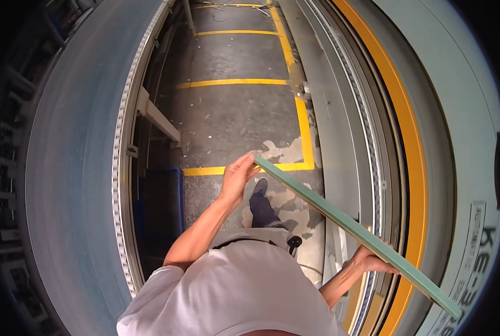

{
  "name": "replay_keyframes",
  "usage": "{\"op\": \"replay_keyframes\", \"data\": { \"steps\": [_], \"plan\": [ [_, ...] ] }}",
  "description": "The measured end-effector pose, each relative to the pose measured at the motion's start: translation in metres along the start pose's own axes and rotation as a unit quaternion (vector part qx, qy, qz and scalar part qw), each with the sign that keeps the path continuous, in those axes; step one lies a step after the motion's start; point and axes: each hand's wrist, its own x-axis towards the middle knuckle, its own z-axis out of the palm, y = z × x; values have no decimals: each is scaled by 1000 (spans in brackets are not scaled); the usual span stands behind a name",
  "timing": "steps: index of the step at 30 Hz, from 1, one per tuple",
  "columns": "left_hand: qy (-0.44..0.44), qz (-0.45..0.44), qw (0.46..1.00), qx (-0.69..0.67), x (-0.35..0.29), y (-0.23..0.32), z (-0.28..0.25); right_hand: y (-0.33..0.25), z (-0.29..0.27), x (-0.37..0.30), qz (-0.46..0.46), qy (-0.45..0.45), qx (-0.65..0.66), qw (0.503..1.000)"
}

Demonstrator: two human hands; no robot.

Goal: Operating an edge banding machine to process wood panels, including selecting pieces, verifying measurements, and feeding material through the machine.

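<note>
A long, narrow green panel [339, 215], seen edge-on, slants across in front of my body from the middle of the view down to the lower right. My left hand [240, 173] is closed on its far left end. Farther along, toward the right end, my right hand [370, 261] grips the same panel from beneath, with part of the fingers hidden behind it. The panel is held up off the floor, and its right end reaches over the machine on my right.
At my right runs a long machine with an orange rail [406, 129] and pale green housing [457, 84]. A grey-blue work surface [76, 168] lies on my left, above a blue bin [181, 201]. Yellow lines [233, 83] mark the dark floor between them.
</note>
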Motion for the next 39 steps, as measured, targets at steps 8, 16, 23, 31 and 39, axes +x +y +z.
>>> {"op": "replay_keyframes", "data": {
  "steps": [8,16,23,31,39],
  "plan": [
    [150,36,977,-150,160,83,-48,261,75,170,129,-229,-1,965],
    [290,88,926,-225,323,164,-101,530,228,244,216,-267,-33,939],
    [259,98,933,-229,524,297,-120,723,356,316,218,-201,-86,951],
    [166,185,967,-58,748,474,-70,919,444,427,175,-54,-53,982],
    [110,174,978,29,1015,574,-94,1135,591,538,271,-15,-128,954]
  ]
}}
